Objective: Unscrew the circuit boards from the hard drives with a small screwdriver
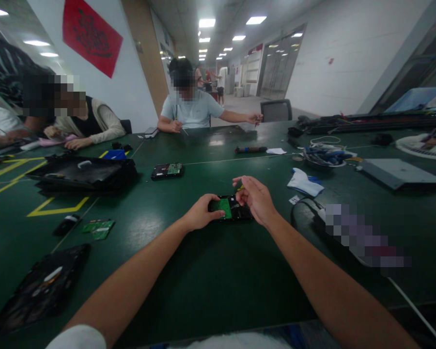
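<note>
In front of me on the table lies a hard drive [234, 207], its black casing and green circuit board facing up. My left hand [202, 212] grips its left end, with the thumb lying on the board. Above the drive's right half, my right hand [256, 199] is closed around a small tool with a yellow part [241, 187]. My fingers hide most of that tool, so its tip cannot be made out.
A second hard drive [167, 170] lies farther back. Black plastic covers [83, 172] and a loose green circuit board [98, 228] are to the left. On the right are a white-and-blue glove [305, 182], a power strip [359, 237] and a grey metal box [403, 173]. A person [191, 109] sits opposite.
</note>
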Available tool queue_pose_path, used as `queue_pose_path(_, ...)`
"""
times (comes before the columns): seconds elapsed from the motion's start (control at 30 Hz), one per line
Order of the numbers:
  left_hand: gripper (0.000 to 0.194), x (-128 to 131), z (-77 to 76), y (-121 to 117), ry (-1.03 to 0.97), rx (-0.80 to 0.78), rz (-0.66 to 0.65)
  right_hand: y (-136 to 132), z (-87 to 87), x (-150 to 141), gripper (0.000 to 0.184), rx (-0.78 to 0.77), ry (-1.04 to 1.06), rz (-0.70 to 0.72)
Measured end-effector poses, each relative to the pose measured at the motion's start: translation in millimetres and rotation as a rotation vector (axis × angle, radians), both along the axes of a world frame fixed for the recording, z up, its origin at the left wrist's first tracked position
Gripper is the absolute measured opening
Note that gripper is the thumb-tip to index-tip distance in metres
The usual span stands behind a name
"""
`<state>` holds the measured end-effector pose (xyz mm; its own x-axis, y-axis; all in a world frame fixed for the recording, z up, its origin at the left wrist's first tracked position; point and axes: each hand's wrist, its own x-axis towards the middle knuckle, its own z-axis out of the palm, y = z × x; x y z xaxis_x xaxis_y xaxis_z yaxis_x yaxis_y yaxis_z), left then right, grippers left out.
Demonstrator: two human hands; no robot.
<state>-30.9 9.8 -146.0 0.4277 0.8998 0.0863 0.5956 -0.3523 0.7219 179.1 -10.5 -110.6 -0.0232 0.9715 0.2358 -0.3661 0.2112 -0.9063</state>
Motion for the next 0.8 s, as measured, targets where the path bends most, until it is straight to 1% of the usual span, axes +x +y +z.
queue_pose_path(0.53, 0.053, -0.6, 3.1, -1.8, -0.004, -0.014, -0.004, 0.6, -1.9, 2.3, 0.041, 0.022, -0.068, 0.003)
queue_pose_path(0.8, 0.054, -1.1, 1.1, -0.8, 0.005, -0.009, 0.004, 2.1, -6.1, 4.2, 0.038, 0.054, -0.122, 0.007)
